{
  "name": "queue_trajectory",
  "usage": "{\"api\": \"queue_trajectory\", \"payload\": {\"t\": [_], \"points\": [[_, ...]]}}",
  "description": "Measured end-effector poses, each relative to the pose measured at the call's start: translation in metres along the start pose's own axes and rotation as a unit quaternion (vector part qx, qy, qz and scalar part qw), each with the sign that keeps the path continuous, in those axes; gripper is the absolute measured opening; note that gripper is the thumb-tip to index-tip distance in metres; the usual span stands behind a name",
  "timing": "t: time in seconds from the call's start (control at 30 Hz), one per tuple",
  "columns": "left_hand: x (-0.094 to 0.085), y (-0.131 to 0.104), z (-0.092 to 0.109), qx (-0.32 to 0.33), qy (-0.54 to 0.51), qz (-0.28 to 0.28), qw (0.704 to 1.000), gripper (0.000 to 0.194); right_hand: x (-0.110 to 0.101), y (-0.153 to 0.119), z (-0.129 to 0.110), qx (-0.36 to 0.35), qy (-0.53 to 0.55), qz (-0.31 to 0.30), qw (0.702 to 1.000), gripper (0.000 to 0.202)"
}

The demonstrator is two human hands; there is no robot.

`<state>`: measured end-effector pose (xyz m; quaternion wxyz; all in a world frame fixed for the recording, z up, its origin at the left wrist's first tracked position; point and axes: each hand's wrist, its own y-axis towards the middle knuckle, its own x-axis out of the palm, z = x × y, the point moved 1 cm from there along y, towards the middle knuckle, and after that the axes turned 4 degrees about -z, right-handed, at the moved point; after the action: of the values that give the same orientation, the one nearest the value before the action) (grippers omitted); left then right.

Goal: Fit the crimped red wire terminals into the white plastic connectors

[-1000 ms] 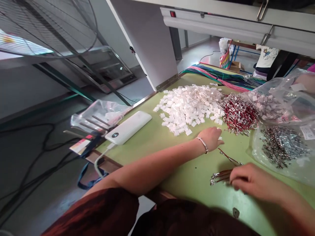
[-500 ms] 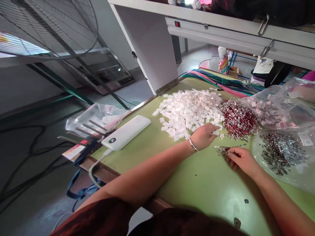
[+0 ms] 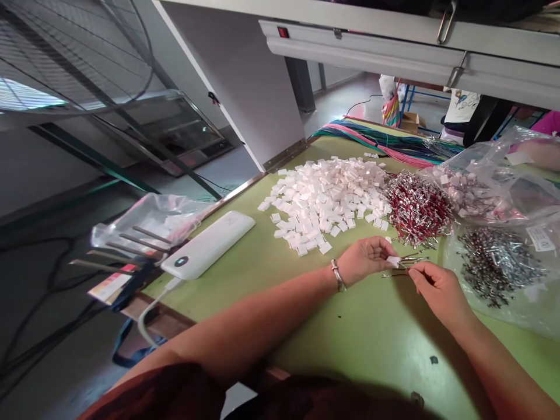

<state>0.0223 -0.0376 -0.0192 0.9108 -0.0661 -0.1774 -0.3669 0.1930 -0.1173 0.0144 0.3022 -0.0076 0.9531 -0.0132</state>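
My left hand [image 3: 366, 259], with a metal bracelet at the wrist, pinches a small white connector housing [image 3: 394, 261]. Close on its right, my right hand [image 3: 435, 284] is closed on several short wires with metal terminals [image 3: 396, 275]. The wire tips meet or nearly meet the housing; I cannot tell whether one is inside it. Behind my left hand spreads a heap of white connector housings [image 3: 324, 198]. A pile of short dark red wires with silvery terminals [image 3: 419, 207] lies beyond my right hand.
Clear plastic bags with small white parts [image 3: 466, 189] and dark terminal pieces [image 3: 490, 262] lie on the right. Long coloured wires [image 3: 380, 143] stretch across the back. A white power bank [image 3: 207, 245] with a cable sits near the left edge, beside metal prongs [image 3: 125, 251].
My left hand has come away from the white heap toward my right hand, now with a housing in its fingers. The whole view has shifted slightly.
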Motion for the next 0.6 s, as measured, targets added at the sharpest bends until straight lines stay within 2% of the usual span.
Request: {"api": "queue_trajectory", "payload": {"t": [0.3,0.47,0.6], "points": [[-0.002,0.0,0.0,-0.006,0.007,-0.02,1.0,0.034,-0.001,-0.002,0.012,-0.117,-0.128,0.061,0.983,0.019],[-0.004,0.0,0.001,0.0,0.032,-0.037,0.999,0.032,-0.002,-0.003,0.012,-0.138,-0.157,0.053,0.976,0.019],[0.0,-0.005,0.004,0.008,0.142,-0.047,0.989,0.019,-0.001,-0.005,0.012,-0.144,-0.27,0.022,0.952,0.023]]}}
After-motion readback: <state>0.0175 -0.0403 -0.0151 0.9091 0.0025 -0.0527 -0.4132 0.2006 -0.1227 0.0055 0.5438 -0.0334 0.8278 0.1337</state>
